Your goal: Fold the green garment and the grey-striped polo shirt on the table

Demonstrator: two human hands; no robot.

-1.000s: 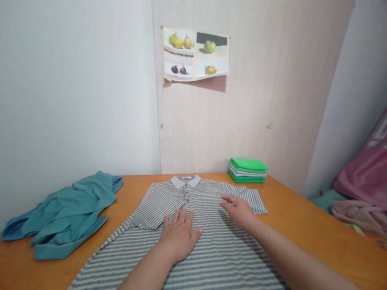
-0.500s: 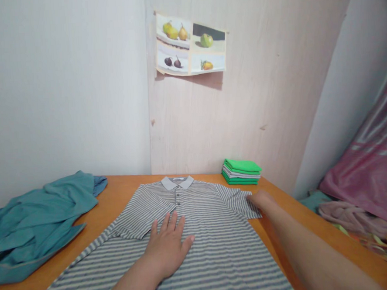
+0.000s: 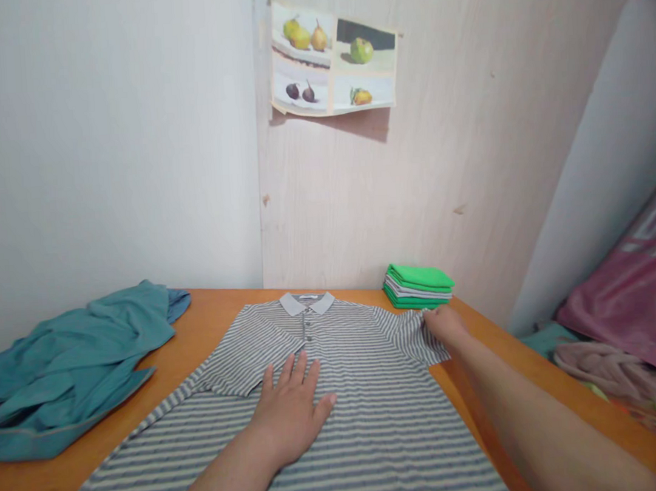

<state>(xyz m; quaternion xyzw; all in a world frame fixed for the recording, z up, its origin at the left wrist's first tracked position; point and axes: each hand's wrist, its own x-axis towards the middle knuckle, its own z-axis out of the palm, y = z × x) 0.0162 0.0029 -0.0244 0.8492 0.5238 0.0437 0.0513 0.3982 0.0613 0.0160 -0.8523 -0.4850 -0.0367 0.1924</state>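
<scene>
A grey-and-white striped polo shirt (image 3: 364, 391) lies front up, its light grey collar (image 3: 308, 303) at the far end. Its left-side sleeve (image 3: 251, 354) is folded inward across the chest. My left hand (image 3: 294, 410) rests flat on the shirt's front with fingers spread, near the end of that folded sleeve. At the right, my right hand (image 3: 444, 323) pinches the outer edge of the other sleeve (image 3: 414, 333), lifting it slightly. Part of that cuff is hidden behind the fingers.
The shirt lies on an orange-brown table (image 3: 209, 306). A crumpled teal garment (image 3: 90, 349) is at the left. Folded green and grey clothes (image 3: 419, 284) stand stacked at the back right, close to my right hand. Beyond the right edge are pink fabric (image 3: 626, 309) and other cloths.
My right hand has moved up along the sleeve's outer edge, taking hold of its upper corner and raising it a little. The left hand stays on the shirt. The view has shifted slightly.
</scene>
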